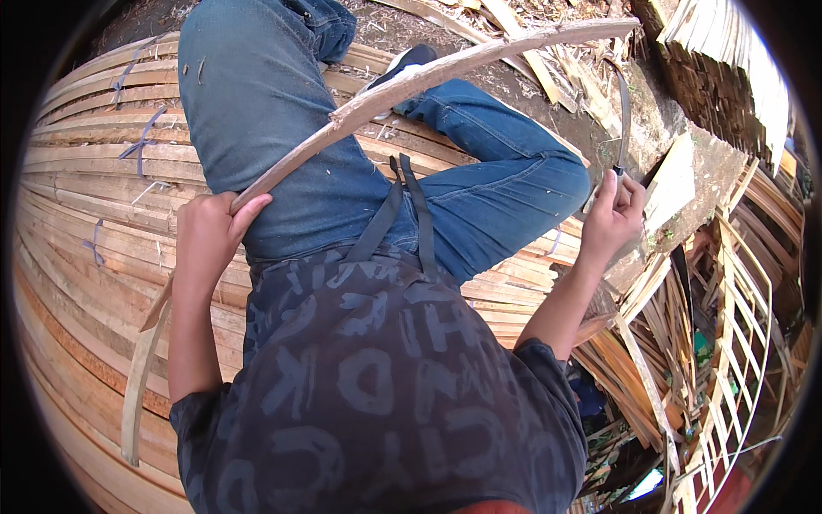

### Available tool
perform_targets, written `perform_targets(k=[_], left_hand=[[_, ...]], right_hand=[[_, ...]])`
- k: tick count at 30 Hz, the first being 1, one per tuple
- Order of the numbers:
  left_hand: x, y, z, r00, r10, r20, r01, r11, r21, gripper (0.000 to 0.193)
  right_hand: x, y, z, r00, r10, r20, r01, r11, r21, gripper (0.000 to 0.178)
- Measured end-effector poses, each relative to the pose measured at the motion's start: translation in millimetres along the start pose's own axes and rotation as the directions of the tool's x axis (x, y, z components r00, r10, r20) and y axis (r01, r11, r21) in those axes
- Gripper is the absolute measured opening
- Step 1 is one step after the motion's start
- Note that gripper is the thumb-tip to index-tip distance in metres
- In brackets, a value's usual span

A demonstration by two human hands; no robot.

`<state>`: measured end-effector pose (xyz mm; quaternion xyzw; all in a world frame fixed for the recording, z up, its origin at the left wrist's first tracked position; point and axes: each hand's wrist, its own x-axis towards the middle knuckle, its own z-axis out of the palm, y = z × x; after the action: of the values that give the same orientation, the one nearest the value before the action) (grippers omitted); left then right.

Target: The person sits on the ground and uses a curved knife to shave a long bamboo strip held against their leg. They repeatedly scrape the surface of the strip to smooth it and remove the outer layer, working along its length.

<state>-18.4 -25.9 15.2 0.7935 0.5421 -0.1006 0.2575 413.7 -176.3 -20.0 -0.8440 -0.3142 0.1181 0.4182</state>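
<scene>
My left hand [210,230] is closed around a long, rough wooden strip [411,81], its thumb lying along the top. From that grip the strip rises across my jeans and ends at the upper right. Behind my left forearm a pale wooden end [139,403] points downward; whether it is the same strip I cannot tell. At the right, my right hand [615,210] grips a knife [624,124] by its handle, which the fingers mostly hide. Its narrow, dark, slightly curved blade stands away from me, apart from the middle of the strip and below its far end.
Beneath my legs lie long wooden slats [86,180] in bundles tied with purple string [141,144]. Stacked split wood [728,77] stands at the upper right. Below it are a lattice of thin strips [732,385] and loose sticks [621,377]. Wood scraps litter the ground.
</scene>
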Motion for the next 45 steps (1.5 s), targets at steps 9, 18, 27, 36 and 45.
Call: perform_targets(k=[9, 18, 27, 36, 45], left_hand=[[0.2, 8.8, -2.1, 1.000, 0.011, 0.016, -0.012, 0.998, 0.060, 0.054], [2.0, 4.9, 5.1, 0.997, 0.054, -0.053, -0.050, 0.996, 0.069, 0.054], [1.8, 5.1, 1.8, 0.999, 0.036, -0.006, -0.035, 0.996, 0.082, 0.052], [3.4, 7.8, 1.2, 0.996, 0.083, -0.045, -0.077, 0.989, 0.125, 0.052], [1.3, 12.9, 2.2, 0.991, 0.102, -0.081, -0.089, 0.983, 0.158, 0.053]], right_hand=[[-2.5, -27.7, 70.1, 0.949, -0.127, 0.290, 0.168, 0.978, -0.120, 0.022], [-37.2, -66.2, 85.2, 0.839, -0.406, 0.363, 0.443, 0.896, -0.021, 0.023], [-32.0, -51.2, 87.8, 0.896, -0.328, 0.300, 0.374, 0.921, -0.108, 0.022], [-13.0, -41.7, 83.5, 0.944, -0.189, 0.271, 0.259, 0.933, -0.251, 0.022], [24.2, -14.8, 54.8, 0.949, -0.179, 0.259, 0.282, 0.852, -0.442, 0.026]])
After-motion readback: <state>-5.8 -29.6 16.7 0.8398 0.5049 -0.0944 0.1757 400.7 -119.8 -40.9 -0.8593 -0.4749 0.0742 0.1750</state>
